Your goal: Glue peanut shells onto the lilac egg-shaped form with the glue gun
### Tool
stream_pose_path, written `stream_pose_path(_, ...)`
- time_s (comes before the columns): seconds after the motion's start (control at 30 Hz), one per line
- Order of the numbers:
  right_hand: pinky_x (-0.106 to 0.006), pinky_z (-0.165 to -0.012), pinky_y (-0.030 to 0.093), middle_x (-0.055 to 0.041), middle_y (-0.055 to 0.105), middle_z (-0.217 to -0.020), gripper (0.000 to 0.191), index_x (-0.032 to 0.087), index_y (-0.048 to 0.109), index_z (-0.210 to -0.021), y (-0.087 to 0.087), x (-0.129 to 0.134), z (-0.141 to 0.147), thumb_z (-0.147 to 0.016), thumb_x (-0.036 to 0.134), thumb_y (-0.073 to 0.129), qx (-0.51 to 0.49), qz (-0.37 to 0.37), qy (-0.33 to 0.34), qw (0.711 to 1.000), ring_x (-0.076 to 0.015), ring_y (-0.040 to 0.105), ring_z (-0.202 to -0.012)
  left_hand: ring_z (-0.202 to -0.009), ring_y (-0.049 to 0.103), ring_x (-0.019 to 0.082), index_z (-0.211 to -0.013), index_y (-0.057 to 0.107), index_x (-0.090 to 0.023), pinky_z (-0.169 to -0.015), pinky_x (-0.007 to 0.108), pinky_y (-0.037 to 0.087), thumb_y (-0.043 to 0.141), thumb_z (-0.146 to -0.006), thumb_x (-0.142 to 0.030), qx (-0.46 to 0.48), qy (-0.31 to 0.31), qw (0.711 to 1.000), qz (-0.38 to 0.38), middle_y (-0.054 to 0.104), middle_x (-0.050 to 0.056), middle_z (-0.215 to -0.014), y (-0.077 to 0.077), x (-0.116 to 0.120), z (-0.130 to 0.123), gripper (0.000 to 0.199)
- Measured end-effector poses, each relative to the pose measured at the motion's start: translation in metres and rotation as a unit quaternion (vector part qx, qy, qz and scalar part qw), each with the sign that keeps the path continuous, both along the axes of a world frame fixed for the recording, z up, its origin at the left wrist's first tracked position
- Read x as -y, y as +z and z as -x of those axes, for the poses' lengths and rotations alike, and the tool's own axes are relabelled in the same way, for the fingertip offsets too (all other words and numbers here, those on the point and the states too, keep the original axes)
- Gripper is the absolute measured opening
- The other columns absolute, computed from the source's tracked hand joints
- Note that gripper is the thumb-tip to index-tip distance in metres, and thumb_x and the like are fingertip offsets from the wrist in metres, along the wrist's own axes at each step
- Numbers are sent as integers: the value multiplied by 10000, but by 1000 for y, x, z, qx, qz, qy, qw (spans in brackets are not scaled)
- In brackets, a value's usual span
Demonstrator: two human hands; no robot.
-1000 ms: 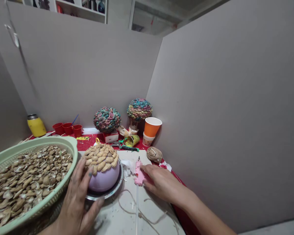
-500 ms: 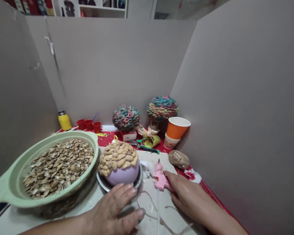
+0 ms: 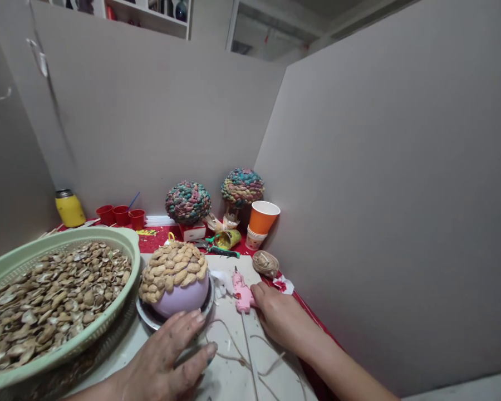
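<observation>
A purple ball point(image 3: 182, 299), perhaps a balloon, has its upper part covered with rows of peanut shells point(image 3: 176, 266). It rests in a metal bowl point(image 3: 211, 296) on the pale board. My left hand point(image 3: 171, 351) is open just in front of the ball, fingers apart and holding nothing; I cannot tell whether its fingertips touch the bowl. On the right, my right hand point(image 3: 281, 317) is closed round the handle of a pink hot glue gun point(image 3: 242, 293). The gun lies on the board with its nozzle pointing away, and a long glue stick point(image 3: 250, 348) trails from its back.
A green colander point(image 3: 134, 267) full of loose shells stands left. Twine point(image 3: 230, 328) lies loose on the board, near a twine ball point(image 3: 265, 263). Behind are pliers point(image 3: 223, 252), two colourful shell-covered domes point(image 3: 187, 201), an orange cup point(image 3: 260, 220), red cups and a yellow bottle point(image 3: 70, 208). Grey panels enclose the table.
My view has turned to the right, so everything appears farther left. Both hands keep about the same places beside the ball and at the glue gun.
</observation>
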State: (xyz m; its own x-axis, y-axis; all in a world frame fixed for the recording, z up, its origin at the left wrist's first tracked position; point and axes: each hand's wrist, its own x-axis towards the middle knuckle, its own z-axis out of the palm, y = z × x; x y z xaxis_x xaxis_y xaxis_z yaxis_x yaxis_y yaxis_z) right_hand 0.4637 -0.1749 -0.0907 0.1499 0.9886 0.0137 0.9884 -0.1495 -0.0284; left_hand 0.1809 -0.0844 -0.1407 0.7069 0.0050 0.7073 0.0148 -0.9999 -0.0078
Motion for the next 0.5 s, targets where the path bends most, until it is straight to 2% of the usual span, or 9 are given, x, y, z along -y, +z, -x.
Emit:
stream_pose_path(0.1,-323,-687,414,-150,617,-1019,308,139,563,-1007,-8,8,-9,-741,28,454,-22,-48,-10,999,-279,610,-890,-1377,374,319,-1424,415,-176,-1120,461,338,601,-745,-43,31,-11,999,-31,270,155,-1568,1,-2,-2,716)
stream_pose_path(0.2,-337,-703,436,-134,617,-1050,338,158,537,-1060,-11,16,-21,-746,74,446,-65,-107,-25,992,-277,612,-903,-1379,367,325,-1398,454,-155,-1130,448,325,616,-730,-35,29,-15,999,-35,219,152,-1588,0,-4,-3,698)
stream_pose_path(0.37,-338,-670,498,-72,655,-941,273,188,540,-1043,6,26,-32,-794,262,455,-177,-233,-55,955,-242,635,-767,-1391,352,315,-1431,408,-169,-1136,442,305,652,-770,-124,11,-14,999,-37,289,171,-1564,-5,-5,-2,706)
stream_pose_path(0.47,-319,-637,523,-57,655,-860,269,192,566,-991,22,24,-24,-821,381,479,-279,-311,-59,907,-225,630,-726,-1401,340,302,-1440,379,-143,-1143,444,269,636,-815,-193,-5,-39,999,-25,441,220,-1466,-1,-4,0,678)
stream_pose_path(0.5,-302,-601,518,-42,642,-799,276,192,586,-981,27,21,-18,-812,405,535,-394,-360,-76,843,-204,606,-672,-1394,355,303,-1437,376,-130,-1141,447,267,629,-829,-223,-9,-51,998,-21,495,238,-1417,2,-4,0,665)
